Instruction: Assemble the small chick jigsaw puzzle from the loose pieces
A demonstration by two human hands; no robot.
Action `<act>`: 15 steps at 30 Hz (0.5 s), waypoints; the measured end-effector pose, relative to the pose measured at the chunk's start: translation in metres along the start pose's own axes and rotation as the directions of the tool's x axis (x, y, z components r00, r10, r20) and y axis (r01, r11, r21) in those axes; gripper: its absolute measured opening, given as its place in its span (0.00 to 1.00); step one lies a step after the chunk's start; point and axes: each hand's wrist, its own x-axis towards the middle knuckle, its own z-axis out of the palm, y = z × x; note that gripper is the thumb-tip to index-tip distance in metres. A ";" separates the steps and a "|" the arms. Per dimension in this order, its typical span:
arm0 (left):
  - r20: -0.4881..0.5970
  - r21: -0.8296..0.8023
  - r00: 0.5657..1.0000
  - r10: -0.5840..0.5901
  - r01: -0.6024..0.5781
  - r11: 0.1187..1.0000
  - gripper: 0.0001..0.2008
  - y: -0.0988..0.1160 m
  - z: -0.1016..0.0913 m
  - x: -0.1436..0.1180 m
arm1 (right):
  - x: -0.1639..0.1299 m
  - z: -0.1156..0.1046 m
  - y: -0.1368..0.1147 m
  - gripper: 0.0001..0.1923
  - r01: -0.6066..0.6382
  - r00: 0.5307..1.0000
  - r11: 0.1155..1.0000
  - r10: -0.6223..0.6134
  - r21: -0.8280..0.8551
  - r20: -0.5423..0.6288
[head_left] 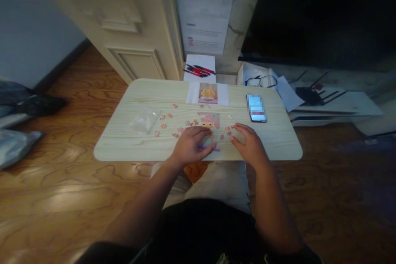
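A partly joined jigsaw puzzle lies near the middle of the light wood-grain table, showing a yellow figure with a pink top. My left hand rests over its lower left part, thumb apart from the fingers, and hides some of it. A purple strip of the puzzle shows below the thumb. To the right, my right hand has thumb and fingers spread beside several loose puzzle pieces; its fingertips reach the nearest ones. More loose pieces are scattered left of the puzzle.
A printed reference picture lies at the table's far edge. A clear plastic bag is on the left, a lit phone on the right. Beyond the table are red-and-black pens, a white box and a router.
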 end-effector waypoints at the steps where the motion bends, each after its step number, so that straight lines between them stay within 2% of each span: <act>1: 0.006 0.024 1.000 -0.002 0.002 1.000 0.20 0.000 0.002 0.001 | 0.000 0.001 0.001 0.19 0.003 1.000 1.000 -0.003 -0.002 0.009; 8: 0.048 0.126 0.999 -0.023 0.017 0.992 0.22 0.001 0.002 0.002 | 0.018 0.025 -0.017 0.21 0.098 0.984 0.993 -0.088 -0.058 0.152; 15: 0.181 0.125 0.982 0.062 -0.086 0.988 0.20 -0.002 -0.005 -0.008 | 0.033 0.048 -0.032 0.25 0.134 0.955 0.986 -0.102 -0.100 0.278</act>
